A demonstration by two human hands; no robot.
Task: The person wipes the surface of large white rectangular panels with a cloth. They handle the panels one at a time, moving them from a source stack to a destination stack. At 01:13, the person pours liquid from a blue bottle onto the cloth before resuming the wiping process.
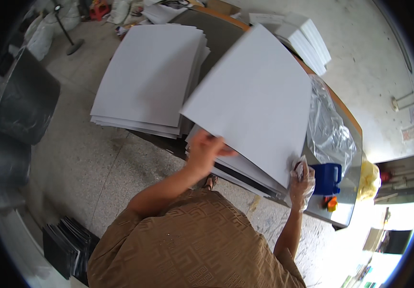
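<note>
A large white sheet (259,96) slants over the right-hand stack of sheets (245,168), its left side raised and blurred. Below its near edge is my bare left hand (209,151), fingers bent and smeared by motion; whether they touch the sheet cannot be made out. My right hand (302,185), in a clear plastic glove, is closed at the sheet's near right corner. To the left stands another stack of white sheets (142,77) with slightly uneven edges.
The table (353,158) carries crumpled clear plastic (329,129), a blue jug (326,178) and a small orange object (331,203) near its right end. White stacked blocks (305,41) sit beyond the far edge. Dark panels (70,245) lean at lower left, near grey chairs (24,98).
</note>
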